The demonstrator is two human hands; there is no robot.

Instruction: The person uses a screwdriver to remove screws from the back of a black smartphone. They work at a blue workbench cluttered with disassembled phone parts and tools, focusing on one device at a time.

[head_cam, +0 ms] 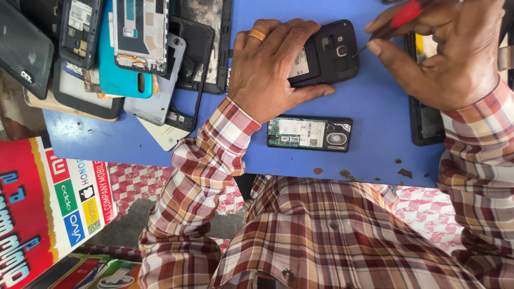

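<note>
My left hand (270,67), with a gold ring, presses down on an opened black phone (332,53) lying back-up on the blue table (375,107), gripping its left half. My right hand (447,51) holds a red-handled screwdriver (404,15); its thin metal tip touches the phone near the camera ring at the top right. A second opened phone (309,134), showing its green circuit board and round speaker, lies just below my left wrist, untouched.
A pile of phone frames, back covers and a teal case (126,53) fills the table's left part. Another dark phone part (425,123) lies under my right wrist. The table's near edge is chipped. A colourful printed board (48,208) stands lower left.
</note>
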